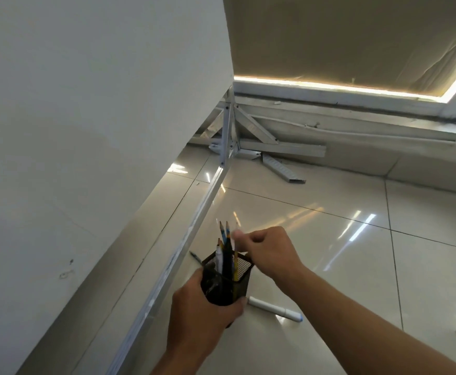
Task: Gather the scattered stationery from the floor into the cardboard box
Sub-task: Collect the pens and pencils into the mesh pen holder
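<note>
- Lower centre of frame: our left hand (202, 309) is wrapped round a black mesh pen pot (228, 277), held off the floor and tipped a bit to the right, prob. so the mouth faces the other hand.
- Right hand (267, 250) sits just above the pot rim, fingers pinched on a thin pencil (235, 255) w/ its lower end already inside – looks like we're feeding it in.
- Pot holds a small bunch: blue pencils, a dark one, a white pen, tips up & fanned out.
- Still on the glossy tiled floor (329, 226): a white marker (274, 308) w/ blue cap, lying flat just right of the pot, and a dark pen (195, 257) peeking out behind it, left of centre.
- Cardboard box: not in view, so can't say where it is.
- Left half of frame is a white panel (86, 117); metal brackets (248, 142) lie at centre top.
</note>
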